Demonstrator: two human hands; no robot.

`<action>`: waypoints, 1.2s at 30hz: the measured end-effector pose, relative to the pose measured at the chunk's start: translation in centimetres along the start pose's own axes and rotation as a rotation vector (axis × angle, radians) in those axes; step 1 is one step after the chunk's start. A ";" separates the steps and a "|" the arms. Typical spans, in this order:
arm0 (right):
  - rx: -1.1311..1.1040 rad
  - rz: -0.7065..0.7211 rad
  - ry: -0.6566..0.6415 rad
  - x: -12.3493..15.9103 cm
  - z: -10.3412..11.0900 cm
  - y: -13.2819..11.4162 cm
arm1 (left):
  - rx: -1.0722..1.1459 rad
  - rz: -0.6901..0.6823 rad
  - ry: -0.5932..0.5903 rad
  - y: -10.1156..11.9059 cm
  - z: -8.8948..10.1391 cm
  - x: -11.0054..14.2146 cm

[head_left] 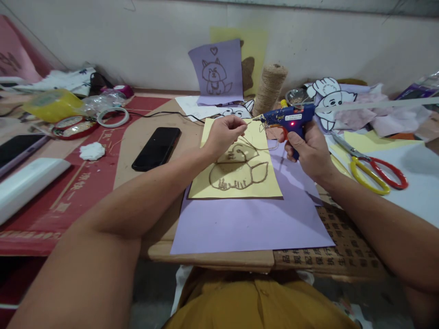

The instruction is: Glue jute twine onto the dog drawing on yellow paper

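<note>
A blue hot glue gun (286, 118) with a lit red light is gripped in my right hand (310, 148), its nozzle pointing left. My left hand (224, 135) pinches a thin piece of twine (260, 148), which loops to the right over the paper. The nozzle is close to my left fingertips; whether it touches the twine I cannot tell. Beneath both hands lies a yellow sheet (202, 189) with an animal outline in brown twine (236, 185), its upper part hidden by my left hand. The yellow sheet rests on purple paper (240, 228).
A black phone (156, 148) lies left of the paper. Scissors (372, 167) with red and yellow handles lie right. A twine spool (270, 89) stands behind, beside a purple sheet (219, 68) with a twine animal. Rolls of tape (113, 117) and a white box (32, 187) are left.
</note>
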State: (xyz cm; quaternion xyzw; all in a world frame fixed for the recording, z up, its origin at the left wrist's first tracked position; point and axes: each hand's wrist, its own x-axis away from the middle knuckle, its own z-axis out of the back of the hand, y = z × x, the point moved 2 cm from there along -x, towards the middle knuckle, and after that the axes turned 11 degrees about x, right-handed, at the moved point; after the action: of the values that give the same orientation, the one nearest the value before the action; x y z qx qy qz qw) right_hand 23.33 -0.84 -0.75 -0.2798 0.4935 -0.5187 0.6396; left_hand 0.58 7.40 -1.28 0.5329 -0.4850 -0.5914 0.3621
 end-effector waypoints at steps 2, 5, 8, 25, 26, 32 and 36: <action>-0.003 0.014 -0.018 0.0 0.0 0.0 | -0.002 -0.004 0.002 0.0 0.0 0.1; -0.013 0.031 -0.031 0.1 -0.1 0.0 | -0.006 -0.005 0.004 0.1 0.0 0.1; -0.030 0.022 -0.020 0.0 -0.1 0.0 | -0.002 -0.005 0.000 0.0 0.1 0.1; -0.012 -0.042 0.025 -0.1 0.4 -0.1 | -0.003 0.043 0.000 -0.2 0.1 0.2; -0.012 -0.048 0.036 -0.4 0.6 0.2 | 0.006 0.048 0.003 -0.2 0.1 0.2; -0.006 -0.189 0.178 -2.2 2.1 1.3 | 0.005 0.045 -0.004 -0.5 0.2 0.2; -0.164 -0.565 0.312 -3.1 2.6 2.0 | 0.012 0.056 -0.021 -0.7 0.0 0.3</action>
State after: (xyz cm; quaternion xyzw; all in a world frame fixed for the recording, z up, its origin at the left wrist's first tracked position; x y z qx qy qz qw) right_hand 26.61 2.29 -0.49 -0.3733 0.5285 -0.6706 0.3627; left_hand 0.56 7.32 -1.98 0.5150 -0.5070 -0.5835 0.3704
